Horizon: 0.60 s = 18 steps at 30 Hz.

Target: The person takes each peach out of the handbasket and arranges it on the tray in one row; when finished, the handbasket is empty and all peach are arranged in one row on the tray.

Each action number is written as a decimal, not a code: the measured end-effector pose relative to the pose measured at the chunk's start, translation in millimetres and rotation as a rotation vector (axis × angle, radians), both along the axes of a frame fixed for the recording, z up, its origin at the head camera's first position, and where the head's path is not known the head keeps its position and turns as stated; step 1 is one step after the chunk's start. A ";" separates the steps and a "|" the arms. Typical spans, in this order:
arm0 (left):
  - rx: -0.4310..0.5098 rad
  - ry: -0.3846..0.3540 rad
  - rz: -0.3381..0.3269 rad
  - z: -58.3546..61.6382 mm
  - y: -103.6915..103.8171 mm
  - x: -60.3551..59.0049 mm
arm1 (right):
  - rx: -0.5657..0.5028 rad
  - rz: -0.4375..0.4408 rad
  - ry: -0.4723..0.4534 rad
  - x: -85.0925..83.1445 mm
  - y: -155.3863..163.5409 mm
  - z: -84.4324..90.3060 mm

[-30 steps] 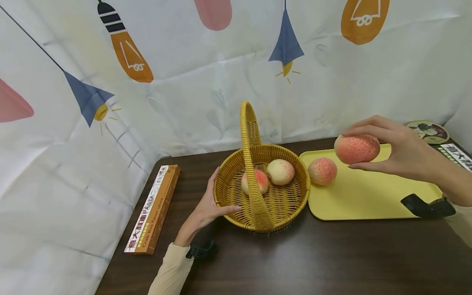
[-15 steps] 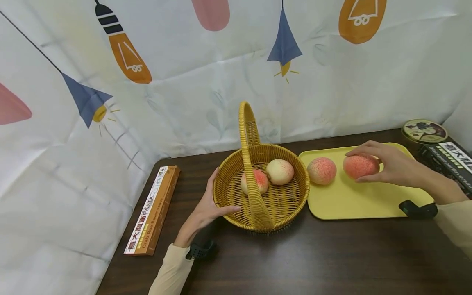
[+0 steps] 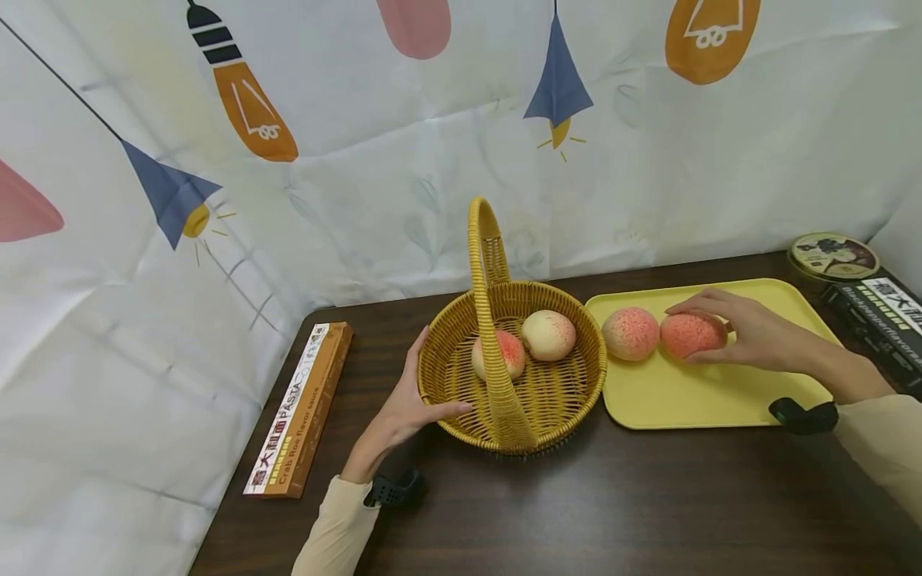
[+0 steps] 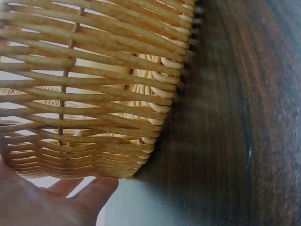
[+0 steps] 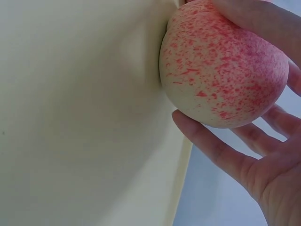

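Dark surface (image 3: 648, 504) carried a yellow tray (image 3: 691, 396); wicker basket (image 3: 555, 392) stood just L of it. L hand (image 3: 405, 408) gripped basket's L side; R hand (image 3: 752, 330) grasped a speckled peach (image 3: 687, 336) on tray, prob. touching a paler peach (image 3: 631, 334) beside it. 2 more peaches (image 3: 549, 335) lay in basket.

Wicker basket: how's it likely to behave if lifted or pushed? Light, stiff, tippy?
Probably light for its size, maybe slightly springy: the left wrist view shows the basket has thin, open-weave walls. The pale peach and redder peach sit loose inside, so they may roll if it tilts. A push high on the tall handle could tip it.
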<state>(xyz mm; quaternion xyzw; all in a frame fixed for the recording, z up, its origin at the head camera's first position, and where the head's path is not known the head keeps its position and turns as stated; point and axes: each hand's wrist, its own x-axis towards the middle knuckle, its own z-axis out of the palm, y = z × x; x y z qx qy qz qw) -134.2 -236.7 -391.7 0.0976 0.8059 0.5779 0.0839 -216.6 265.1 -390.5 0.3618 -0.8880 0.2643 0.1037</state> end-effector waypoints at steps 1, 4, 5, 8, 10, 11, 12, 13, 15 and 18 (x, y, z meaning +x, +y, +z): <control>-0.001 0.001 0.001 -0.2 0.1 0.0 | 0.000 -0.005 -0.006 -0.2 0.4 -0.2; 0.005 0.003 0.001 -0.5 0.4 -0.5 | -0.003 -0.027 -0.029 -1.2 1.5 -0.2; 0.008 0.002 0.000 -0.9 0.3 -0.8 | -0.003 -0.038 -0.038 -1.7 2.1 0.0; 0.015 -0.003 -0.002 -0.6 0.9 -1.2 | 0.001 -0.065 -0.059 -3.3 3.6 0.6; 0.016 -0.003 -0.002 -0.8 0.9 -1.5 | 0.003 -0.072 -0.072 -4.3 4.6 1.0; 0.017 -0.004 -0.001 -0.5 1.1 -1.4 | 0.002 -0.071 -0.076 -4.8 5.1 1.2; 0.016 -0.006 -0.001 -0.1 1.3 -1.4 | -0.002 -0.067 -0.079 -5.4 5.4 1.2; 0.013 -0.006 -0.002 -0.5 1.0 -1.5 | -0.008 -0.061 -0.085 -6.1 5.5 1.1; 0.010 -0.008 -0.003 -1.1 0.2 -1.6 | -0.023 -0.046 -0.090 -7.3 5.3 1.0; 0.011 -0.013 -0.004 -1.7 -0.6 -1.3 | -0.048 -0.016 -0.097 -9.3 3.9 0.2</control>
